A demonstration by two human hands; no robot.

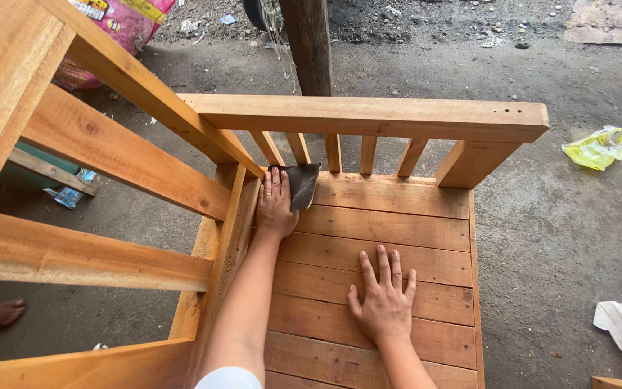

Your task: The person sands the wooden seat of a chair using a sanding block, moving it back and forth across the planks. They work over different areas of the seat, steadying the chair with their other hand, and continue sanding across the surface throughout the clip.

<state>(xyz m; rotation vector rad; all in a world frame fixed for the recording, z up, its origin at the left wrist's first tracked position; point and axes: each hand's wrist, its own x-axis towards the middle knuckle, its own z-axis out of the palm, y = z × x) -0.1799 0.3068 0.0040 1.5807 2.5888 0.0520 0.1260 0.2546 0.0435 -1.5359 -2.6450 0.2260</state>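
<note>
Two bare hands work on a wooden chair seat (390, 238). Fingers (276, 186) of the left hand (276, 205) lie flat, pressing a dark sheet of sandpaper (302, 184) onto the far left corner of the slatted seat, close beside the armrest post. Nearer, the right hand (383, 299) rests released, fingers spread on the middle slats, holding nothing. Beyond stand the back rail (368, 115) and its spindles. On the concrete floor (563, 230), a yellow wrapper (597, 148) lies far right.
</note>
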